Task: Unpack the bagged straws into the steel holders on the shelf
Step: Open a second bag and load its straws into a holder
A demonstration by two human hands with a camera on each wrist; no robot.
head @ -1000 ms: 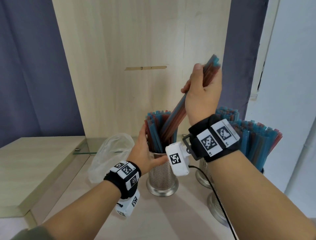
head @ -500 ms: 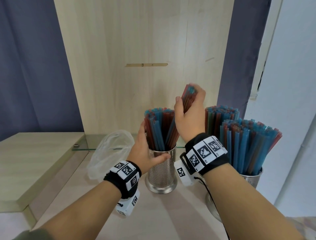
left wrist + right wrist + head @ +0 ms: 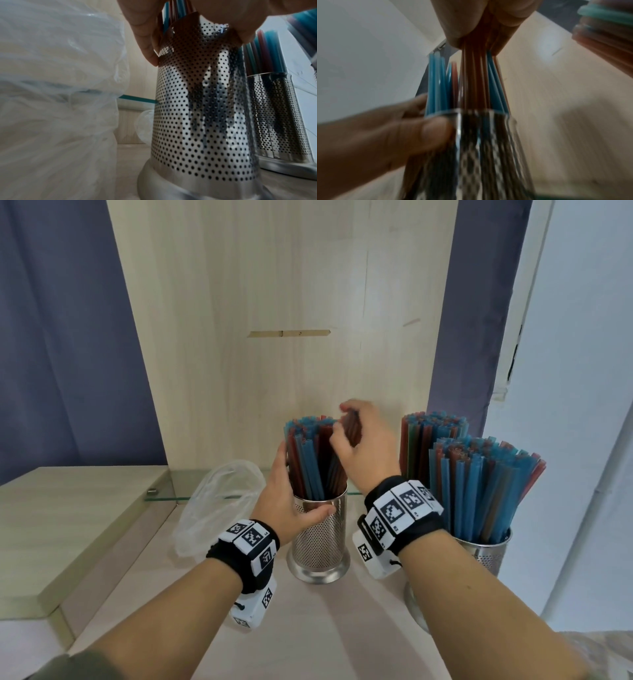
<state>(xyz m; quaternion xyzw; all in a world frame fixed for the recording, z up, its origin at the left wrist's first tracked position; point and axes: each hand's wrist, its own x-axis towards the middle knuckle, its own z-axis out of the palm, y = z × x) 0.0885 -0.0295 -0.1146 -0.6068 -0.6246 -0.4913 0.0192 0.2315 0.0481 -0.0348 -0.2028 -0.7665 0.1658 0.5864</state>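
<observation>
Both hands are being used at the perforated steel holder standing on the pale wooden shelf. The left hand is being wrapped round the holder's rim, thumb in front and fingers behind, so that it is being kept steady. The right hand is being clenched from above on a small bundle of red and blue plastic straws, whose lower ends are already being fed inside the holder among the straws standing there.

Two further steel holders, to the right of the held one, are being shown packed with straws, and a crumpled clear plastic bag is lying just left of it; whether anything is left inside the bag cannot be told. The task is therefore being judged as nearly finished, with this bundle only needing to be released and settled.

Against the earlier frames, the right hand is being seen much lower: the bundle, once being held high and slanted above the holder, is now being pushed almost level with the other straw tops. The left hand's grip is being kept unchanged.
</observation>
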